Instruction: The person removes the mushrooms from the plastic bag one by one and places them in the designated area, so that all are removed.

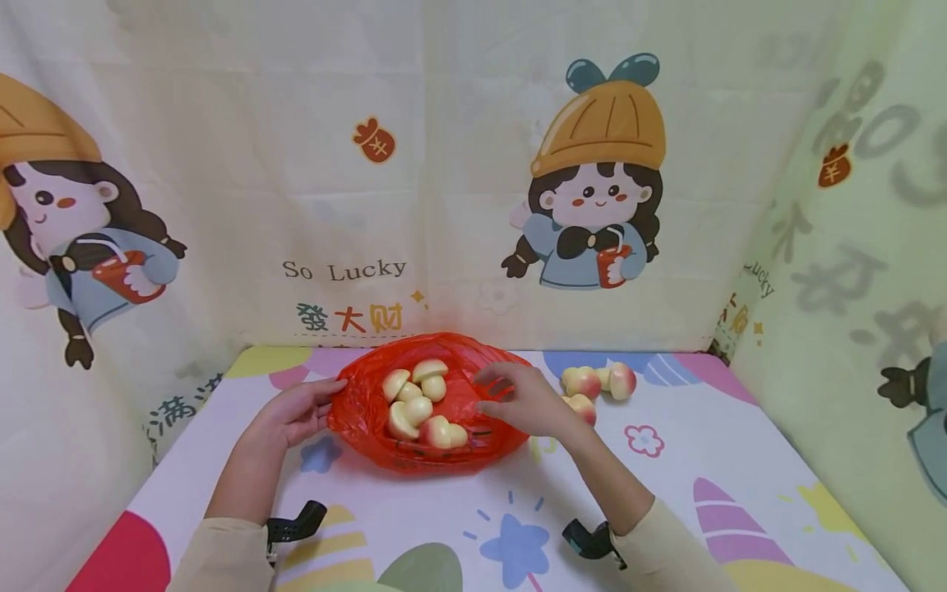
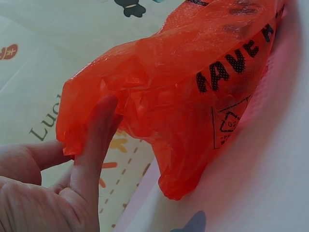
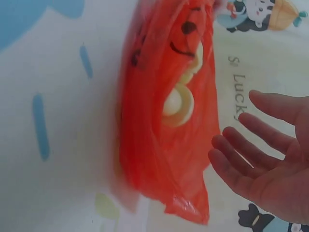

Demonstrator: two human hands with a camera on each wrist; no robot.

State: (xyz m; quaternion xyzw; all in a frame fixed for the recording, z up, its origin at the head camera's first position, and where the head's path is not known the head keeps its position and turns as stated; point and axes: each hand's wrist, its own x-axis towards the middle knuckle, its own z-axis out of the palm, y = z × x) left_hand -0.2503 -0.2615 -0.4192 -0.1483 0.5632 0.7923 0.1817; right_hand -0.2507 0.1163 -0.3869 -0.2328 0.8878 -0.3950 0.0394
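Note:
A red plastic bag [image 1: 358, 423] lies on the table with its mouth spread wide. Several cream toy mushrooms [image 1: 404, 421] sit inside it, one with a pink-red blush [image 1: 436, 432]. At the bag's left rim, my left hand [image 1: 292, 413] holds the film between thumb and fingers; in the left wrist view, part of a finger shows through the red plastic [image 2: 183, 111]. Over the right side of the opening hovers my right hand [image 1: 528, 399], its fingers spread and nothing in them. The right wrist view shows this hand [image 3: 270, 159] apart from the bag.
Several pink-blushed mushrooms [image 1: 621, 381] lie on the table right of the bag, one partly hidden by my right hand. The tablecloth [image 1: 592, 477] bears colourful printed shapes. A printed curtain [image 1: 459, 205] hangs behind the table and along both sides.

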